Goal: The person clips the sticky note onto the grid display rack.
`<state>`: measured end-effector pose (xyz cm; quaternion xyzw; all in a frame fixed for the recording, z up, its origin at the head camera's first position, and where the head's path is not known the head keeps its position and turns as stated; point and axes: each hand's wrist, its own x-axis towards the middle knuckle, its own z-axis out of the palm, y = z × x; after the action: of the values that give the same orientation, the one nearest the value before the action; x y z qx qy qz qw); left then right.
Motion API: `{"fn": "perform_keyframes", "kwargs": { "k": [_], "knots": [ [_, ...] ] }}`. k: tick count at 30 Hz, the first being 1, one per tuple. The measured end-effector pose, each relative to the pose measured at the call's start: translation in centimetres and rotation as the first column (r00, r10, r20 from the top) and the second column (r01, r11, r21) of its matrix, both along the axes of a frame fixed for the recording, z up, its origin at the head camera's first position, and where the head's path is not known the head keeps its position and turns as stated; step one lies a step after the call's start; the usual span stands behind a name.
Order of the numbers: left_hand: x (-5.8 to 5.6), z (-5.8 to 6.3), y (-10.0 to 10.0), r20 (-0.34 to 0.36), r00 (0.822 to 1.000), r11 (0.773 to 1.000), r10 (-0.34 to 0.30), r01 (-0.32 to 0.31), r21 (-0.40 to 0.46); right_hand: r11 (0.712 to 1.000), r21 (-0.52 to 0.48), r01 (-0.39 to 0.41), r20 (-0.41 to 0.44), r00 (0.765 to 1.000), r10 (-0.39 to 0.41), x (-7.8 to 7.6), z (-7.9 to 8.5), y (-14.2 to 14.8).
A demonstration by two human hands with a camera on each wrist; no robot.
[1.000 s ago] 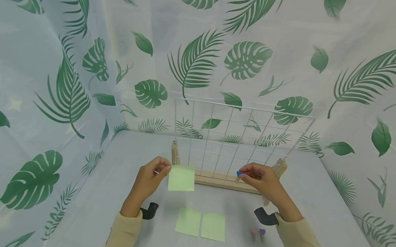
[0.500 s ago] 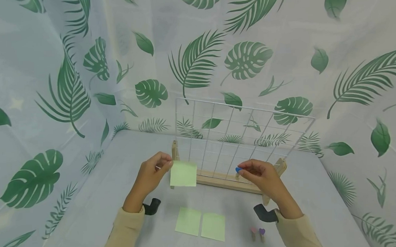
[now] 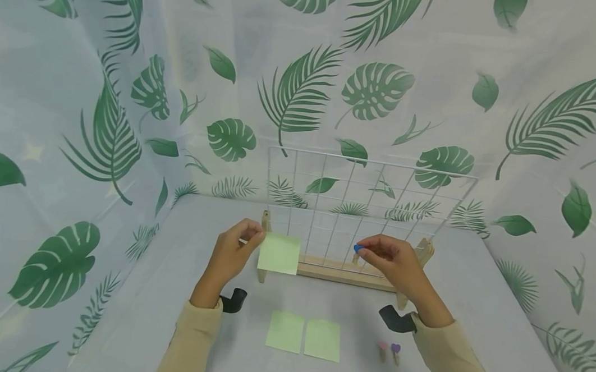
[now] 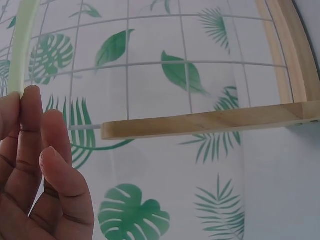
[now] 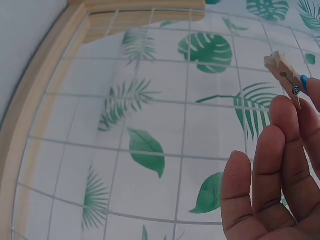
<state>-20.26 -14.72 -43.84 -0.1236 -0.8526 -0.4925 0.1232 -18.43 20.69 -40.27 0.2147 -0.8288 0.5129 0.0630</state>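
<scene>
My left hand [image 3: 234,249] pinches a light green sticky note [image 3: 279,254] by its upper left corner, in front of the left end of a white wire grid [image 3: 329,207]. In the left wrist view the note [image 4: 23,47] shows edge-on between thumb and fingertip. My right hand [image 3: 394,259] holds a small wooden clothespin [image 5: 284,72] with a blue ornament [image 3: 359,249], before the grid's lower right part. The right wrist view shows the clothespin's spring and its jaw end pointing away from the fingers.
Wooden feet and a wooden base bar [image 3: 343,274] hold the grid upright. Two more green notes [image 3: 285,331] lie side by side on the white table. Right of them lie a pink clothespin [image 3: 383,350] and a purple heart clothespin [image 3: 396,351]. Leaf-patterned cloth [image 3: 313,89] hangs behind.
My left hand has lifted the sticky note up and slightly right, toward the grid. My right hand has risen a little with the clothespin. The view has shifted slightly.
</scene>
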Motion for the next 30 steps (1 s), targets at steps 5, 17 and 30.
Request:
{"fn": "perform_keyframes", "kwargs": {
  "k": [5,17,30],
  "knots": [
    [-0.1,0.5,0.3,-0.015,1.000,1.000,-0.008,0.008,0.015,1.000,-0.008,0.003,-0.036,0.999,-0.003,-0.1,0.4,-0.2],
    [-0.7,0.8,1.6,-0.051,0.999,0.998,-0.009,0.013,0.062,0.992,0.054,0.111,-0.084,0.991,-0.107,-0.1,1.1,-1.0],
    [-1.1,1.3,2.2,-0.055,0.998,0.998,-0.013,0.017,0.060,0.995,0.049,0.086,-0.097,0.992,-0.081,-0.5,1.7,-1.2]
  ]
}}
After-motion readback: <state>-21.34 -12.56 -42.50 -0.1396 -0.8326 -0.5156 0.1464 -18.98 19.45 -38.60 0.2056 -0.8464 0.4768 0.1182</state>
